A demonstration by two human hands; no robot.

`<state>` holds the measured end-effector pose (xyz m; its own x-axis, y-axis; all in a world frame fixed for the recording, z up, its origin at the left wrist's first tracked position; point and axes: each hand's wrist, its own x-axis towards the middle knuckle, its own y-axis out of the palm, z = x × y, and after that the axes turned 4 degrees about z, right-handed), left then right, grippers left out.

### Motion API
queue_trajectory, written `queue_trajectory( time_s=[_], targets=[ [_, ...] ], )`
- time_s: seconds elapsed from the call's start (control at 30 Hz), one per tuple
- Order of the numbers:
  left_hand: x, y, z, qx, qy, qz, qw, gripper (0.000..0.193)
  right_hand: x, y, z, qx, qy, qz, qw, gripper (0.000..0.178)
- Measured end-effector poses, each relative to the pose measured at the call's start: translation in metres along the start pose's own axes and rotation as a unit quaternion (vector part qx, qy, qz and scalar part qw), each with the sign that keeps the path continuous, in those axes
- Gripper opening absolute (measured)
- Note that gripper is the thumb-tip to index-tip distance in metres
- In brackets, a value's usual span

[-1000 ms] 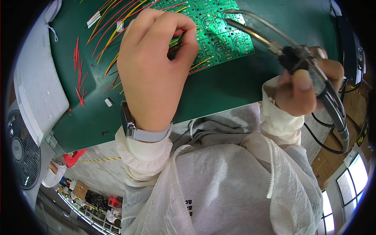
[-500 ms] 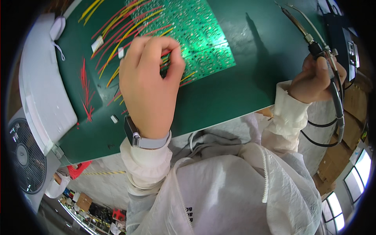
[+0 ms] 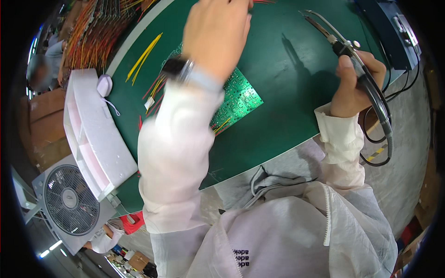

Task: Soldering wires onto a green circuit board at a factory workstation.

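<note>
My right hand (image 3: 354,81) is closed round the black handle of a soldering iron (image 3: 368,85). Its metal tip, with a thin curved tube alongside, points to the far left above the bench. My left hand (image 3: 215,37) reaches across to the far edge of the picture, where its fingertips are mostly cut off. Beside them lie some red wires (image 3: 264,2). Under the left wrist and sleeve is a green circuit board panel (image 3: 238,99), partly hidden. Red and yellow wires (image 3: 157,90) stick out to its left, one bunch with a white connector (image 3: 149,103).
Several yellow wires (image 3: 143,60) lie on the green bench top (image 3: 278,125). A white foam piece (image 3: 99,139) and a fan (image 3: 72,199) stand at the left. A blue box-shaped unit (image 3: 391,34) sits at the far right. Bundled wires (image 3: 99,34) and another person are beyond the bench.
My left hand has moved from the wires on the board to the far side. My right hand still holds the soldering iron, slightly further left in view. The whole view has shifted.
</note>
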<state>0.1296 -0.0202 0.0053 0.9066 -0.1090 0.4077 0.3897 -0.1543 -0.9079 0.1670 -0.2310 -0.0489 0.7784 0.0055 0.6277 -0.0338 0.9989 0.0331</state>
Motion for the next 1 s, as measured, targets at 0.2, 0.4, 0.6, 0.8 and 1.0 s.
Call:
queue_trajectory(
  time_s=[0.2,0.4,0.6,0.8,1.0],
  targets=[
    [0.051,0.054,0.032,-0.034,-0.007,0.072,0.997,0.009,0.0,-0.001,-0.001,0.001,0.026,-0.014,1.0,0.024],
    [0.044,0.047,0.025,-0.024,-0.005,0.065,0.998,0.006,0.0,0.002,0.003,0.008,0.038,-0.004,0.999,0.025],
    [0.039,0.02,0.015,-0.074,-0.027,0.02,0.997,0.006,-0.001,-0.002,-0.004,-0.01,0.039,-0.018,0.999,0.026],
    [-0.045,-0.028,-0.019,-0.203,-0.16,-0.052,0.965,0.007,-0.006,-0.003,-0.004,-0.01,0.07,-0.023,0.997,0.026],
    [-0.131,-0.039,-0.064,-0.227,-0.361,0.002,0.905,0.004,-0.007,-0.007,0.0,0.048,0.082,0.061,0.994,0.024]
  ],
)
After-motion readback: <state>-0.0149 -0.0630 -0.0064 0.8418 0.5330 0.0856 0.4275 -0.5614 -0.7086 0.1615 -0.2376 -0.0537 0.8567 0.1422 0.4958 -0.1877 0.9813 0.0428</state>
